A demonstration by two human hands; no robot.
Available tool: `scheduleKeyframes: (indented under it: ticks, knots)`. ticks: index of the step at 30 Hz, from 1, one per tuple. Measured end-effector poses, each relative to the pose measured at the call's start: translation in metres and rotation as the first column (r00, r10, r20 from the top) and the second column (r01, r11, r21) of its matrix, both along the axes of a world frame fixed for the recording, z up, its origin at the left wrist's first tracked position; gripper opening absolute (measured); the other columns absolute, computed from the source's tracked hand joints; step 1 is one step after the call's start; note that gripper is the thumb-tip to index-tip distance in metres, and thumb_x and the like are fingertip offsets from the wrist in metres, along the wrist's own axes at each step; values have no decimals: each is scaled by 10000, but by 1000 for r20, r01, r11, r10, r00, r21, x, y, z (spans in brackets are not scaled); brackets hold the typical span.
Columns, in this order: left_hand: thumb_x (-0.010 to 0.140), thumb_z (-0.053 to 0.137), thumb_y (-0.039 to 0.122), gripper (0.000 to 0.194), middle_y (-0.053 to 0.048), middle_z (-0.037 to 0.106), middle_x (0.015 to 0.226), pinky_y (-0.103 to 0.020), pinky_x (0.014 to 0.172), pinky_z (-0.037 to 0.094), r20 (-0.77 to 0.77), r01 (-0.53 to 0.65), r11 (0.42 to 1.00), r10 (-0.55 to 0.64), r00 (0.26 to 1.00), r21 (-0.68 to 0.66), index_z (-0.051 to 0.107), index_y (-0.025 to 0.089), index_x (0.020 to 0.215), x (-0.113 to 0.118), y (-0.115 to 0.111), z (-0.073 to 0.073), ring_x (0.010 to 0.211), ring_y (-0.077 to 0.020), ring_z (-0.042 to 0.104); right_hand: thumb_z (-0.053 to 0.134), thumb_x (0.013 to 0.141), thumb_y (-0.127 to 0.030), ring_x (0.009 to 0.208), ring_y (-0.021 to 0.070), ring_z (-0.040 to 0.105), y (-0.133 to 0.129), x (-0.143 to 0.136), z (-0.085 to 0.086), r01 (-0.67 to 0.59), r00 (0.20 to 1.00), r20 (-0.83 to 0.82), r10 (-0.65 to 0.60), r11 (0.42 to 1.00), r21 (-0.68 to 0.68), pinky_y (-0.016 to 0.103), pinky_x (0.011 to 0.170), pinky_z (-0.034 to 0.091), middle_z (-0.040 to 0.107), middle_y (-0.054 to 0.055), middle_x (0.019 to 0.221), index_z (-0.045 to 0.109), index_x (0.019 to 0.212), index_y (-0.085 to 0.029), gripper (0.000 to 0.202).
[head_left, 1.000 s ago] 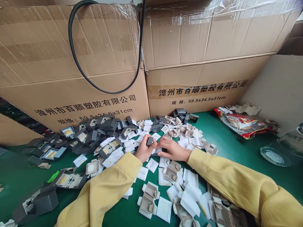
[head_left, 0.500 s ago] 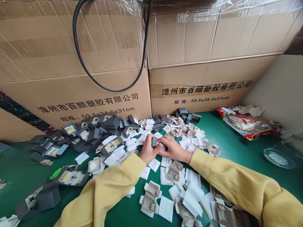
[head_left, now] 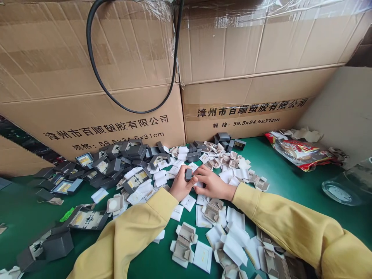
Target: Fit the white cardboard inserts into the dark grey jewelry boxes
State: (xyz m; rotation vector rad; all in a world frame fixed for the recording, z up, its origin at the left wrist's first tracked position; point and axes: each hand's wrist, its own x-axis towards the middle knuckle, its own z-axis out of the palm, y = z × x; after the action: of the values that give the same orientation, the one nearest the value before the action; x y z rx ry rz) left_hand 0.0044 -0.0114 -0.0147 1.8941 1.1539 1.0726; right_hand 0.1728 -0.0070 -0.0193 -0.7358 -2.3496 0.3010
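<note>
In the middle of the head view, my left hand (head_left: 180, 185) is closed around a small dark grey box (head_left: 188, 174), one narrow face of which shows between thumb and fingers. Close against it on the right is my right hand (head_left: 211, 183), its fingers bent and their tips at the box and my left thumb. The rest of the box is hidden by my hands. Under and around them lie small white printed cards (head_left: 188, 202) and opened card inserts (head_left: 214, 210).
Dark grey boxes (head_left: 114, 164), many opened, are heaped on the left of the green table (head_left: 279, 228). Two large cartons (head_left: 139, 100) wall off the back, a black cable (head_left: 139, 111) hanging before them. At right are a red snack bag (head_left: 302, 152) and a clear container (head_left: 338, 192).
The right fingers have shifted slightly over the small box and look a little more spread. My left hand still holds the box. The whole view has slid slightly.
</note>
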Motion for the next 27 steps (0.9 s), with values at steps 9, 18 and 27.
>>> scheduleKeyframes:
  ticks: [9,18,27]
  knots:
    - [741,427,652,500,-15,443,807,-308,710,400,-7,-61,998,61,998,-13,366,191,925,-2,3,-4,722,-152,447,572,799,-362,860,204,512,-3,0,4,113,993,-10,-116,981,-158,340,750,460,593,73,960,507,1021,-191,288]
    - [735,441,646,479,1,421,773,-288,658,389,-45,-78,996,79,996,37,369,199,889,-1,1,-3,673,-140,423,541,819,-281,831,185,507,-1,-1,2,47,996,-72,-55,993,-105,325,749,446,600,62,911,571,911,-200,126]
    - [713,414,691,535,-8,447,782,-302,673,395,-76,-56,998,58,995,22,365,195,905,0,2,-2,692,-152,445,588,740,-202,795,174,453,4,-2,0,34,998,-49,-37,998,-50,303,716,436,507,53,846,560,795,-180,65]
